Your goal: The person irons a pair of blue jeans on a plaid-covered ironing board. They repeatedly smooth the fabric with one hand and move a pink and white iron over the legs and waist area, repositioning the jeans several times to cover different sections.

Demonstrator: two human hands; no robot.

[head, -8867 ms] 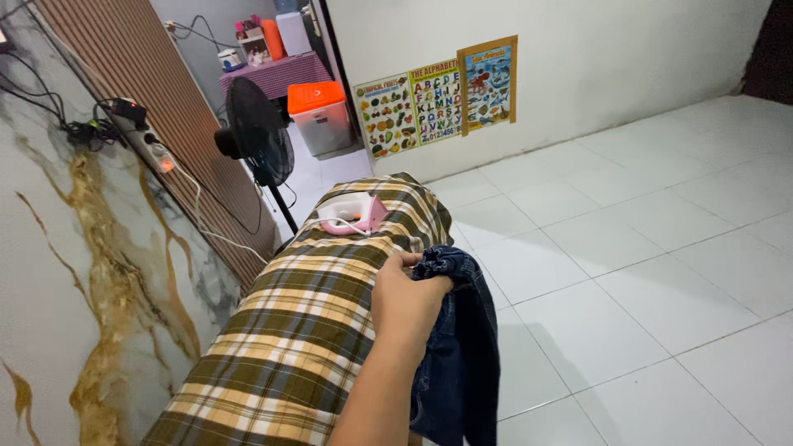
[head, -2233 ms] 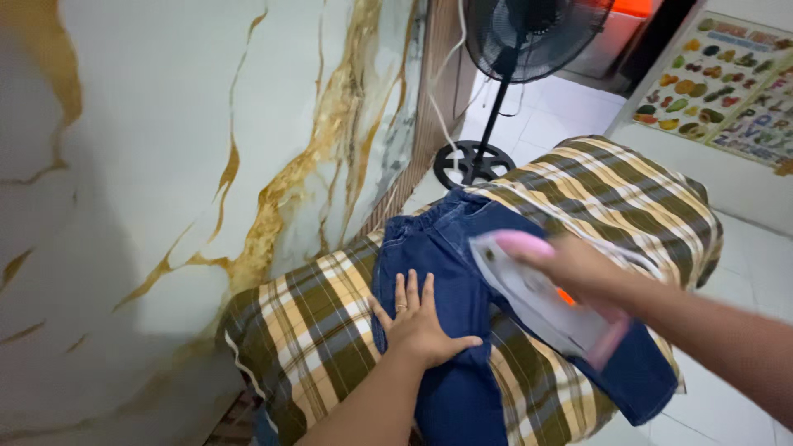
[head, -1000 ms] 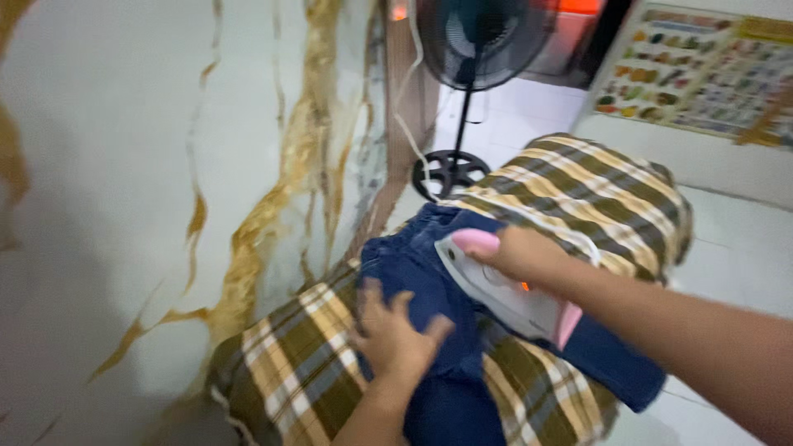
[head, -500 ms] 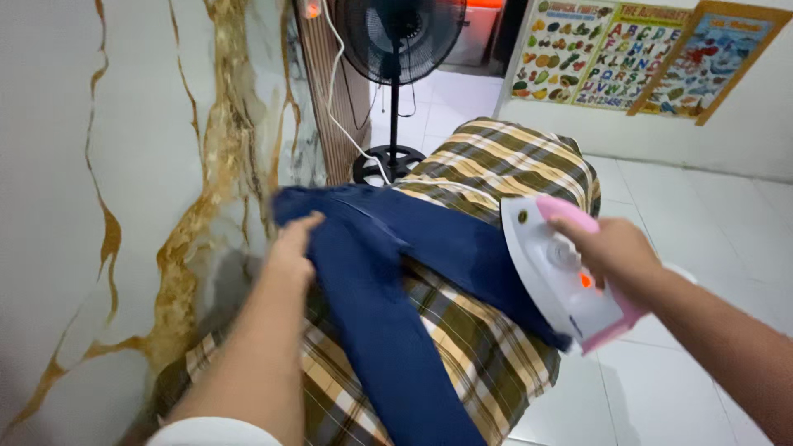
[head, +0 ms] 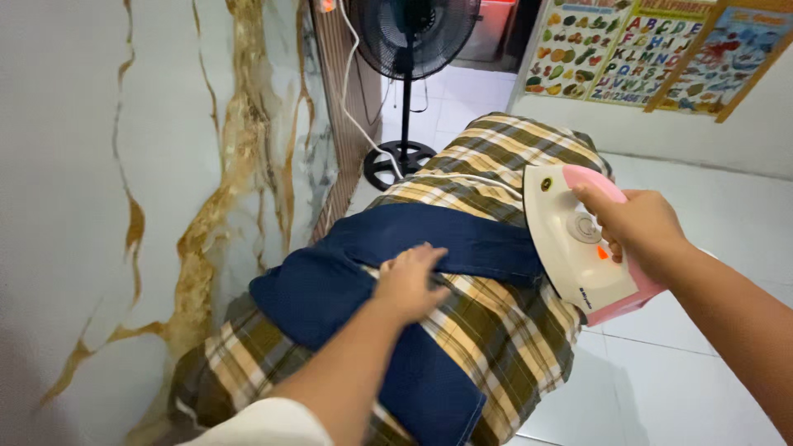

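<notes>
One iron, one pair of jeans, two hands, head view.

One pink-and-white iron (head: 578,244) is gripped by the right hand (head: 640,227), fingers wrapped round its handle, held up off the plaid-covered board (head: 496,330) at the board's right edge, soleplate tipped toward the camera's left; long axis runs from upper left to lower right, which end is the nose is unclear. Left hand (head: 409,281) lies flat and open, grasping nothing, pressed on the dark blue jeans (head: 396,248), which are spread across the board, bent in an L. One black standing fan (head: 409,49) stands behind; three posters (head: 652,45) on the wall.
</notes>
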